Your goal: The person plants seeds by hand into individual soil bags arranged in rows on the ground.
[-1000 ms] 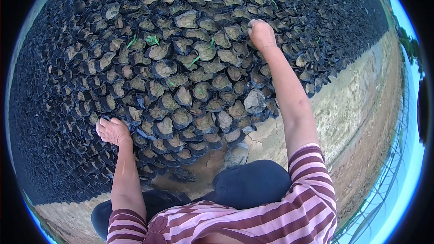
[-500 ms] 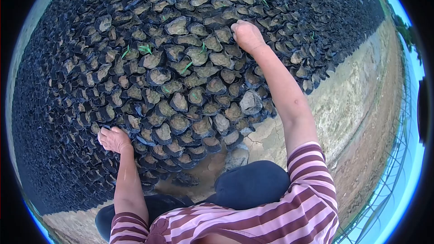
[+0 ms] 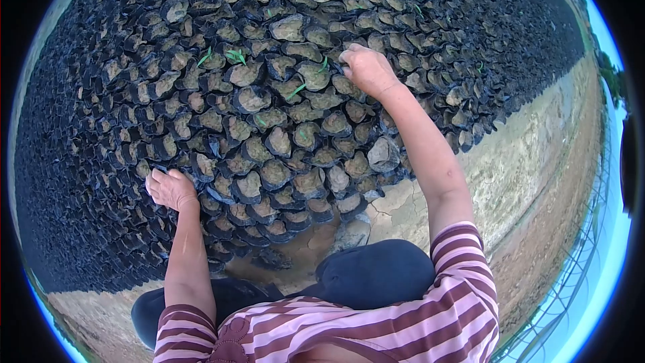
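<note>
Black plastic seedling bags (image 3: pixel 275 173) filled with dry soil stand packed tightly in front of me. On the left, my left hand (image 3: pixel 171 189) is closed, its fingertips curled down among the bag rims. My right hand (image 3: pixel 368 70) reaches farther out, with thumb and fingers bent together at the bags' tops. What either hand pinches, if anything, is hidden by the fingers. Between the hands, a few thin green seedlings (image 3: pixel 236 58) show, and a narrow green leaf (image 3: pixel 295 91) lies left of my right hand.
Cracked bare soil (image 3: pixel 396 212) borders the bags at the near right, close to my knee (image 3: pixel 376 274). A pale, rough-topped bag (image 3: pixel 383 154) stands near that edge. Curved metal framework (image 3: pixel 578 262) is visible at far right.
The view has shifted slightly, so the bags appear farther right. My right hand has come nearer and closer to the green leaves. Both hands remain closed and low on the bags.
</note>
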A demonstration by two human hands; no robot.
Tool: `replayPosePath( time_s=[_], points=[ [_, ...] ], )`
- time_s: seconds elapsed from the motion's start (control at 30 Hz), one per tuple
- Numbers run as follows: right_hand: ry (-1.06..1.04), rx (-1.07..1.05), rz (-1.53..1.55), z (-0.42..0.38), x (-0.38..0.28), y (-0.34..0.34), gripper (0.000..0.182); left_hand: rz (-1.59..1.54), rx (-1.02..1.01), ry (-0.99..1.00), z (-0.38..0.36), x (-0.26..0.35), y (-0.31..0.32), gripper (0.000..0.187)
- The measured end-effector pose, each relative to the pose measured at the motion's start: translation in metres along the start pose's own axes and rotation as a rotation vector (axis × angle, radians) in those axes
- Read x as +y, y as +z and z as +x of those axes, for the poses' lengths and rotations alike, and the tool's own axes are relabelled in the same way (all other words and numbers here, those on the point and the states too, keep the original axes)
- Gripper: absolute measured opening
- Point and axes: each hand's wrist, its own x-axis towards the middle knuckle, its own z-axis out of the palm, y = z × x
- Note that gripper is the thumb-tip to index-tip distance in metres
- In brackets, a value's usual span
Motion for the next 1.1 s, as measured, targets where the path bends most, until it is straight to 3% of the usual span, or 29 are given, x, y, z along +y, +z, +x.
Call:
replayPosePath(
  time_s=[0.2, 0.33, 0.43, 0.47, 0.57, 0.7, 0.83, 0.93, 1.1],
  points=[
    [0.023, -0.051, -0.089, 0.006, 0.0, 0.013, 0.012, -0.028, -0.001, 0.0, 0.0, 0.0, -0.001, 0.042],
    [0.196, 0.004, 0.25, 0.005, 0.006, 0.009, 0.016, -0.036, 0.009, 0.007, -0.001, 0.001, -0.003, 0.042],
    [0.586, -0.021, 0.85, 0.002, -0.007, -0.002, 0.015, -0.021, 0.014, 0.013, -0.001, 0.001, -0.003, 0.042],
    [0.554, -0.036, 0.86, 0.0, -0.014, -0.005, 0.015, -0.016, 0.015, 0.015, 0.0, 0.0, -0.003, 0.043],
    [-0.01, 0.14, 0.406, 0.002, -0.029, -0.002, 0.014, -0.018, 0.003, 0.013, 0.0, 0.001, -0.004, 0.043],
    [-0.116, -0.061, 0.014, 0.015, -0.047, -0.002, 0.009, -0.036, 0.017, 0.011, -0.001, 0.0, -0.002, 0.044],
    [-0.162, -0.085, -0.228, 0.023, -0.048, 0.008, 0.005, -0.034, -0.005, 0.0, -0.001, 0.0, -0.003, 0.045],
    [-0.179, -0.049, -0.235, 0.024, -0.04, 0.013, 0.005, -0.034, -0.011, -0.009, 0.0, 0.0, -0.003, 0.046],
    [0.008, 0.07, 0.137, 0.011, -0.029, 0.017, 0.008, -0.045, -0.009, -0.009, 0.0, 0.001, -0.004, 0.044]
  ],
)
